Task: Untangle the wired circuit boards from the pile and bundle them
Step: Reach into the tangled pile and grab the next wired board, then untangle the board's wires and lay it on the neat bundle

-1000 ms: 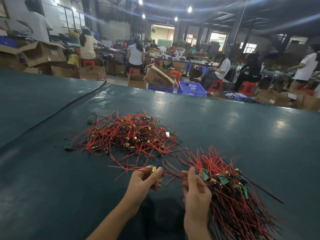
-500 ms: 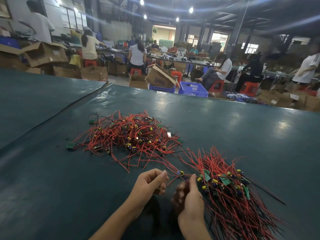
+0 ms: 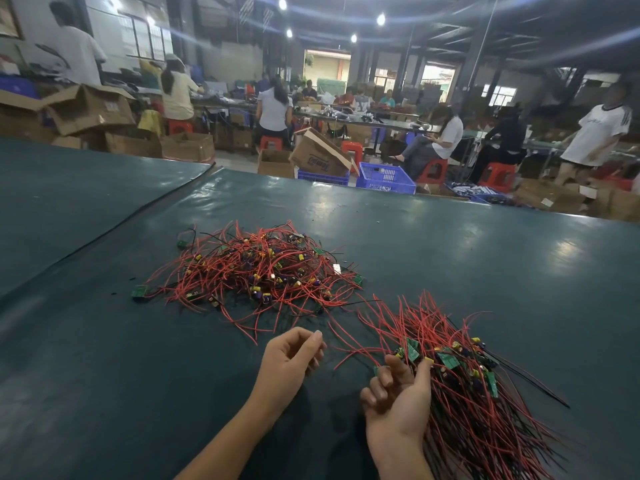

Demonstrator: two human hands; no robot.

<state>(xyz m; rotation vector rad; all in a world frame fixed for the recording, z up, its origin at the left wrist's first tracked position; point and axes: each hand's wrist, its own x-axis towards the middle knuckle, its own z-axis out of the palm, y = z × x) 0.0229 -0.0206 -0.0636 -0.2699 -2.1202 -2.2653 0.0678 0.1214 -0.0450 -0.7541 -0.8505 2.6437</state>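
Presumably light and springy, wires (image 3: 398,323) are best grasped near the boards (image 3: 412,349); bundle (image 3: 485,410), at 4 o'clock, is gripped by right hand (image 3: 398,400); left hand (image 3: 291,358) is loosely curled, empty.

Standing by the table (image 3: 485,258), I see only the person's two arms above it. Both are bare from the hand back to the near side of the table. The left hand (image 3: 287,362) is uncovered and slim, with long narrow fingers (image 3: 317,353). Its thumbnail is short and plain with a dull shine. The right hand (image 3: 398,400) is uncovered too and looks a little broader from here. Its fingers (image 3: 379,388) end in short rounded nails of the same plain finish. The wrists are narrow and bare, the forearms smooth and slender above the table.
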